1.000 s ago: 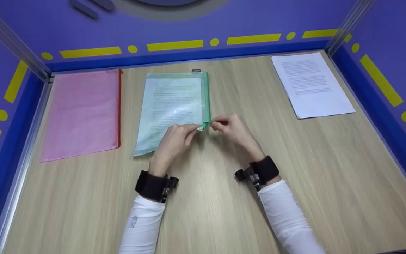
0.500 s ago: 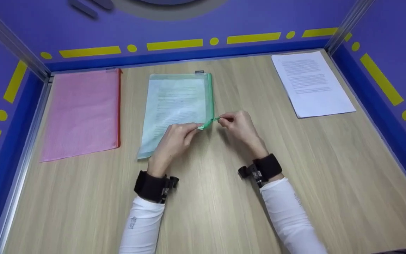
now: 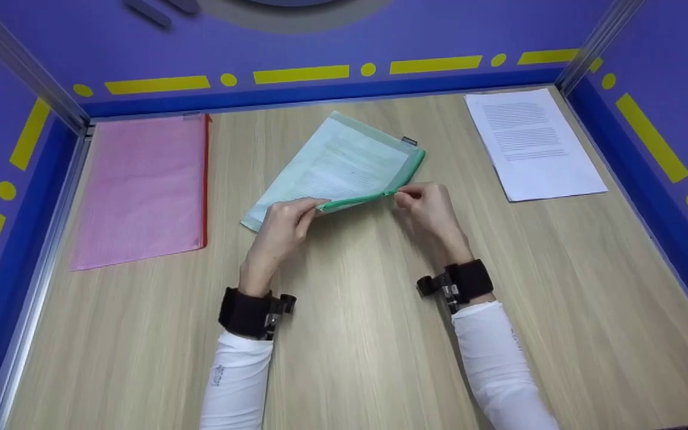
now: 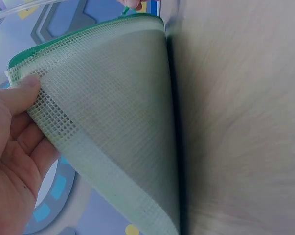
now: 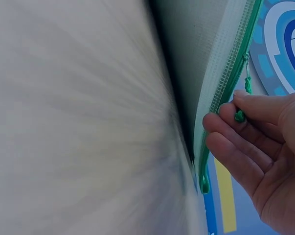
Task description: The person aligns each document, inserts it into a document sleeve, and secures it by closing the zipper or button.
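A green mesh zipper pouch (image 3: pixel 356 158) with a printed sheet inside lies slanted in mid-table, its near zipper edge lifted. My left hand (image 3: pixel 281 227) pinches the zipper-end corner; in the left wrist view the thumb lies on the mesh (image 4: pixel 108 78) and the fingers are behind it. My right hand (image 3: pixel 433 212) pinches the green cord pull (image 5: pixel 248 84) of the zipper slider, its knotted end showing between thumb and fingers in the right wrist view. The slider sits partway along the green zipper (image 3: pixel 353 202), which is drawn taut between both hands.
On the left lies a pink zipper pouch (image 3: pixel 144 191) with a red zipper. A stack of printed paper (image 3: pixel 535 143) is at the back right. Blue-purple panels (image 3: pixel 296 42) with yellow marks wall in the wooden table (image 3: pixel 344 334) at the back and sides.
My right hand has moved right along the zipper with the pull, away from the left hand. The green pouch has turned clockwise and its near edge has lifted. The left hand has shifted slightly left.
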Tool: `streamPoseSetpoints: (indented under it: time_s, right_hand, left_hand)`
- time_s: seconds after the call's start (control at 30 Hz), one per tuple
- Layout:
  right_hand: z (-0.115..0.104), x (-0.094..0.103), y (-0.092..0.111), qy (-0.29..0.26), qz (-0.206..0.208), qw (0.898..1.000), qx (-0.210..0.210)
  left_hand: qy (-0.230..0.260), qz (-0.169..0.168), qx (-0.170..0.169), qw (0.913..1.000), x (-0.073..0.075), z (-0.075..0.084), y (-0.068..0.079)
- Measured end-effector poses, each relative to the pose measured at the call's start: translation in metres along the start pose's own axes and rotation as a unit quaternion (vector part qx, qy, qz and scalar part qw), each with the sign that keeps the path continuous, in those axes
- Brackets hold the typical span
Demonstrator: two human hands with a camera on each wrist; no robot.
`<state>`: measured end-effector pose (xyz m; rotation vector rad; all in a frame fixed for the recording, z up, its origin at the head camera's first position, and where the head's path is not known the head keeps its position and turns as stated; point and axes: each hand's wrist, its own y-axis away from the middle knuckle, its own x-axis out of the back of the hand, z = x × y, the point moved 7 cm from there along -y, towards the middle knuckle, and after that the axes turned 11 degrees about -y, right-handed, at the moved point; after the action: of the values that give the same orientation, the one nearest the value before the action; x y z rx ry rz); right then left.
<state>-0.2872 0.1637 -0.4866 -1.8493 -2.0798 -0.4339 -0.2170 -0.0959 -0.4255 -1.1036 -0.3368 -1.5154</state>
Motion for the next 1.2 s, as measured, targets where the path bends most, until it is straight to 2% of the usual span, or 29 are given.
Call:
streamPoseSetpoints:
  time_s: [0.23,0.43,0.63,0.93,1.2]
  right_hand:
    - [-0.003,0.001,0.001,0.017,0.002,1.0,0.012]
    - [0.002,0.007,0.001,0.018,0.007,1.0,-0.006]
    - [0.0,0.009,0.0,0.024,0.008,1.0,0.009]
    - [0.009,0.015,0.002,0.005,0.013,0.999,-0.042]
    - [0.013,0.021,0.001,0.002,0.021,0.999,-0.044]
  left_hand:
    - [-0.017,0.009,0.025,0.9995,0.005,-0.011,0.0]
    - [-0.02,0.014,0.051,0.9984,0.01,-0.021,0.002]
    - [-0.031,0.021,0.045,0.9983,0.014,-0.023,0.003]
    - [-0.025,0.039,0.053,0.9975,0.02,-0.031,0.005]
    - [-0.03,0.042,0.063,0.9967,0.025,-0.035,0.007]
